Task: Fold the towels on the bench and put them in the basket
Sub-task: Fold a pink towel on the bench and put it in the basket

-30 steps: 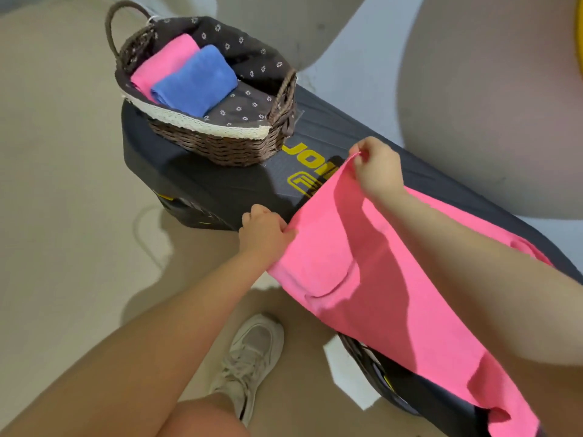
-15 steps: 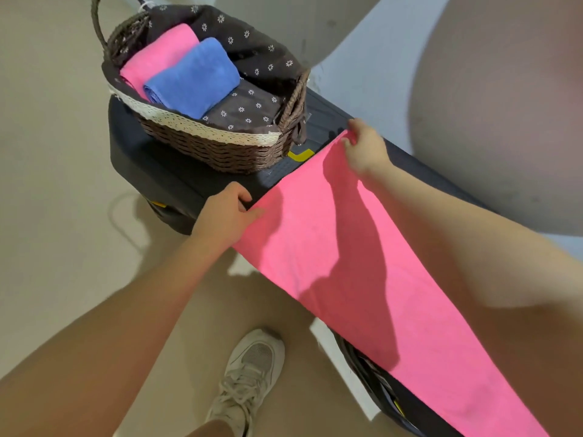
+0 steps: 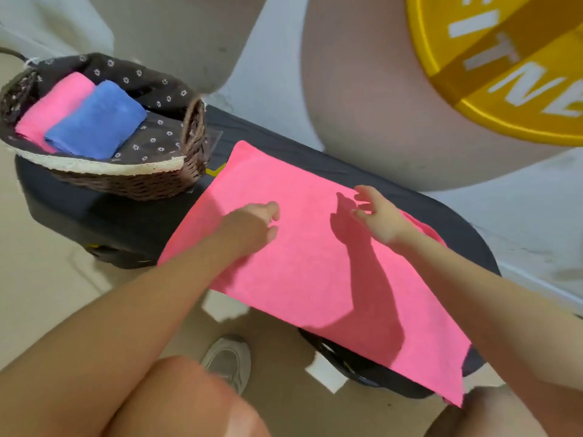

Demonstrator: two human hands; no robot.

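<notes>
While two folded towels point(image 3: 79, 121) are lying in the basket point(image 3: 126, 181), both hands' fingers point(image 3: 273, 212) are hovering apart, empty, over the pink towel point(image 3: 309, 263) awaiting further folds.

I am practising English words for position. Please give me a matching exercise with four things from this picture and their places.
Things:
1. blue towel
2. large pink towel
3. basket
4. shoe

Places:
A. on the floor
B. spread flat on the bench
C. folded, inside the basket
D. standing on the bench's end

Pairs: 1-C, 2-B, 3-D, 4-A
</notes>
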